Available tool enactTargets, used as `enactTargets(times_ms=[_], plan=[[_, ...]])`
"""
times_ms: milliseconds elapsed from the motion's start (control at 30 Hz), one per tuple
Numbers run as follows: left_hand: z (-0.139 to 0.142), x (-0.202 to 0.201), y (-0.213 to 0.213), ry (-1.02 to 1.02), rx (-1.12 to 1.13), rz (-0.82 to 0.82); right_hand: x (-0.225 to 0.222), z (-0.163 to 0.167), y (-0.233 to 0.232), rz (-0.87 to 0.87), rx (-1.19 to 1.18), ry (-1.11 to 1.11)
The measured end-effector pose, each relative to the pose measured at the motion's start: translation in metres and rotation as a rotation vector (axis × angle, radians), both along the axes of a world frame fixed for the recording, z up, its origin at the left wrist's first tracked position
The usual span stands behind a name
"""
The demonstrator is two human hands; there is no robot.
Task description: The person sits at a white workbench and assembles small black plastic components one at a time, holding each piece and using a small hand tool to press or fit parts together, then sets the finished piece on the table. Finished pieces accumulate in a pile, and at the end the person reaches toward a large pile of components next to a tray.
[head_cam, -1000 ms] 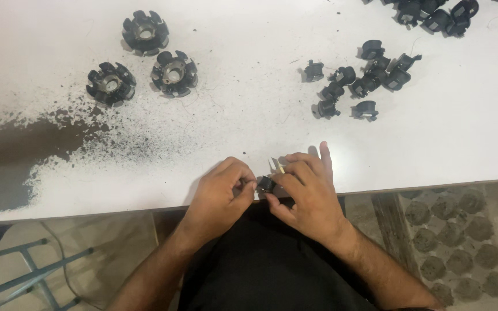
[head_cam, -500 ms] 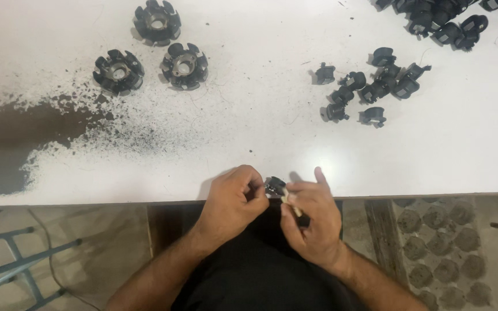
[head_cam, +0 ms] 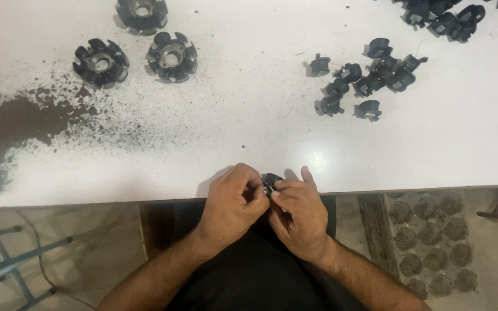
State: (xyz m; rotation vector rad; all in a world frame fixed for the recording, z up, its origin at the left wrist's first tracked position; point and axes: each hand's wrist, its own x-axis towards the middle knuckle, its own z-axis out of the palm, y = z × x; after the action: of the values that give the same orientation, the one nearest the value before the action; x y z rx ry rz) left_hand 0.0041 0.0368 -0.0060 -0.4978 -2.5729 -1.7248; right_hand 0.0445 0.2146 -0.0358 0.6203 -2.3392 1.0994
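Close to the person's body, at the near edge of the white table [head_cam: 249,132], the two hands meet. The left hand [head_cam: 234,198] is curled up, with its fingers bent in tight. The right hand [head_cam: 298,210] is curled too, and its fingertips pinch in toward the left hand. Between them they hold a small black part [head_cam: 271,181]. Only a bit of it shows, because the fingers cover most of it. It sits right over the near edge of the table, about in the middle. Beside the right arm, below the table, lies a gray tray [head_cam: 433,230] with round lumps in rows. Farther out on the table, toward the left edge, there is a big dark patch of dust [head_cam: 12,124] with black specks spread around it. Past that, near the far left corner, stand three round black wheels with notches [head_cam: 171,56]. On the right side, well apart from the hands, lies a bunch of small black clips [head_cam: 370,80]. More black clips [head_cam: 445,17] sit at the far edge near the right corner. Nothing lies between the hands and these piles.
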Motion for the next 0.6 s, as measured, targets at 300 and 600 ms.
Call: enactTargets(times_ms=[300, 600], plan=[[0.055, -0.084, 0.0, 0.208, 0.008, 0.058, -0.07, 0.054, 0.101, -0.308, 0.135, 0.187], [0.015, -0.044, -0.012, 0.212, -0.452, 0.022, -0.192, 0.046, 0.074, -0.122, 0.821, 0.114]])
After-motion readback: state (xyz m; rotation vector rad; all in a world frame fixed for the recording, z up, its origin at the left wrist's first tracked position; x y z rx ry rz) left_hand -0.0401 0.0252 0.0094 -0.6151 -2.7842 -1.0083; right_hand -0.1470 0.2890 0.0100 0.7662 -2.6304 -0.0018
